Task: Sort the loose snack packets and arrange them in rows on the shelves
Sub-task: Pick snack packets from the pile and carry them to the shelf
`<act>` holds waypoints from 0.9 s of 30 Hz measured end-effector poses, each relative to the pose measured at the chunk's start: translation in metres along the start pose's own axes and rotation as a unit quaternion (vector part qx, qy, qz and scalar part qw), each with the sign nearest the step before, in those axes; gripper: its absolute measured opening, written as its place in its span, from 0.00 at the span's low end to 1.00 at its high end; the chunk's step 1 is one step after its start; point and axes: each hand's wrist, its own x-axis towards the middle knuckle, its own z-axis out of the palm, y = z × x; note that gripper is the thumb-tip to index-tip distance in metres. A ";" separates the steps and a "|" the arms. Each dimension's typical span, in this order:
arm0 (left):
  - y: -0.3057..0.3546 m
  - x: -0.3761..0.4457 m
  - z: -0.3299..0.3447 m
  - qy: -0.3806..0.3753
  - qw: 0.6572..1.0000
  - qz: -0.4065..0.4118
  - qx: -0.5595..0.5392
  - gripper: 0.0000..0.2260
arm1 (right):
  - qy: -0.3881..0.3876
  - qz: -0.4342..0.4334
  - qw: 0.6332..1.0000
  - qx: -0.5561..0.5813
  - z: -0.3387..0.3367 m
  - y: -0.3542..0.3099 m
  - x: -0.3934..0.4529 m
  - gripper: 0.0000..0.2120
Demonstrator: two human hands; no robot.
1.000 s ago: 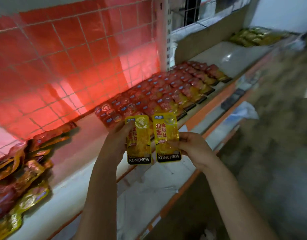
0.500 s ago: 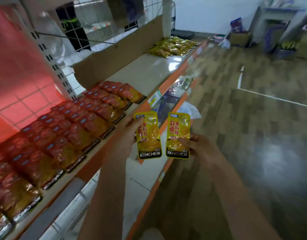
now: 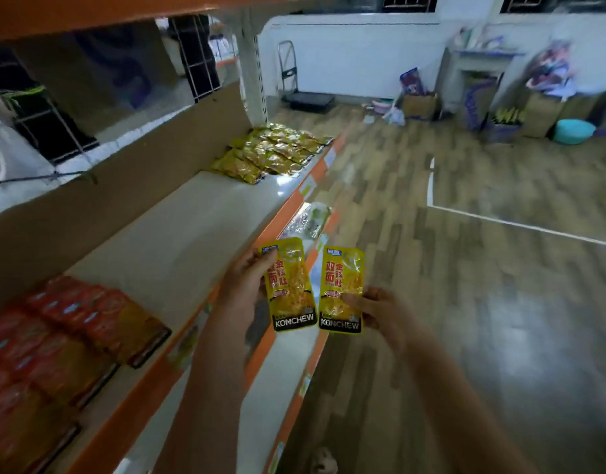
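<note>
Two yellow KONCHEW snack packets are held upright side by side in front of the shelf edge. My left hand [image 3: 241, 292] grips the left packet [image 3: 289, 285] along its left side. My right hand [image 3: 380, 311] pinches the right packet [image 3: 342, 290] at its lower right. Rows of red packets [image 3: 65, 336] lie on the white shelf [image 3: 178, 248] at the left. A block of yellow packets [image 3: 274, 152] lies in rows at the shelf's far end.
A brown cardboard panel [image 3: 123, 186] backs the shelf, with an orange shelf above. A lower shelf [image 3: 284, 357] holds a clear wrapper [image 3: 308, 220]. Wooden floor with a white line spreads to the right; boxes, a teal basin [image 3: 573, 131] and a hand trolley [image 3: 305, 94] stand by the far wall.
My view has swung right along the shelf, from the red rows toward the yellow block. Both hands still hold their packets side by side.
</note>
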 end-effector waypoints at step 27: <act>0.057 0.326 0.042 0.379 0.923 -0.028 -0.068 0.06 | -0.411 0.002 0.880 -0.236 0.014 -0.192 0.431 0.13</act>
